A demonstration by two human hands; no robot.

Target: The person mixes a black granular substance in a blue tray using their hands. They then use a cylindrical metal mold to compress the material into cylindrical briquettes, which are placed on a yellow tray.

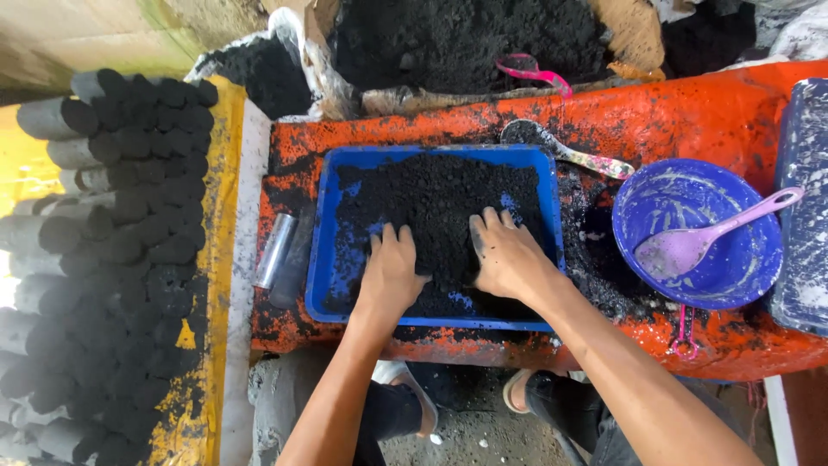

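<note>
A blue rectangular tray (326, 250) sits on an orange table (690, 112) and is filled with black powdery material (431, 198). My left hand (392, 267) lies palm down on the powder at the tray's near side, fingers spread. Just to its right my right hand (509, 255) also presses flat on the powder, fingers apart and dusted black. Neither hand holds anything.
A blue bowl (699, 229) with a lilac spoon (707, 237) stands right of the tray. A dirty spoon (561, 151) lies behind it. A metal tube (276, 250) lies left of the tray. Black cylinders (121, 259) are stacked at left. An open sack of black powder (457, 39) stands behind.
</note>
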